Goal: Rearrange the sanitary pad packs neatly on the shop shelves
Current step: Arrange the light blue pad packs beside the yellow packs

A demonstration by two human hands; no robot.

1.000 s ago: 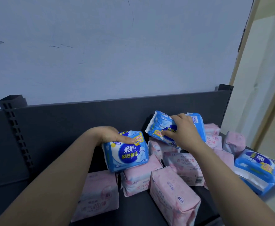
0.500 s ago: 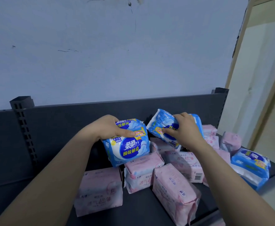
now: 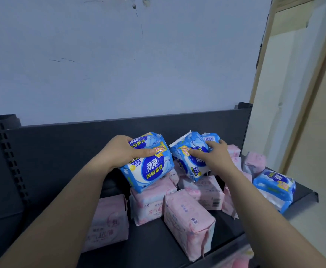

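Above pink packs (image 3: 189, 219) — left hand (image 3: 127, 149) grips blue pack (image 3: 150, 169), right hand (image 3: 214, 157) tilted pack (image 3: 187, 165).

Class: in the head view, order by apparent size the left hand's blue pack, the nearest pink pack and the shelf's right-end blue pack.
1. Nearest pink pack and blue pack in the left hand: too close to rank; the pink one is nearer.
2. Right-end blue pack: smallest.
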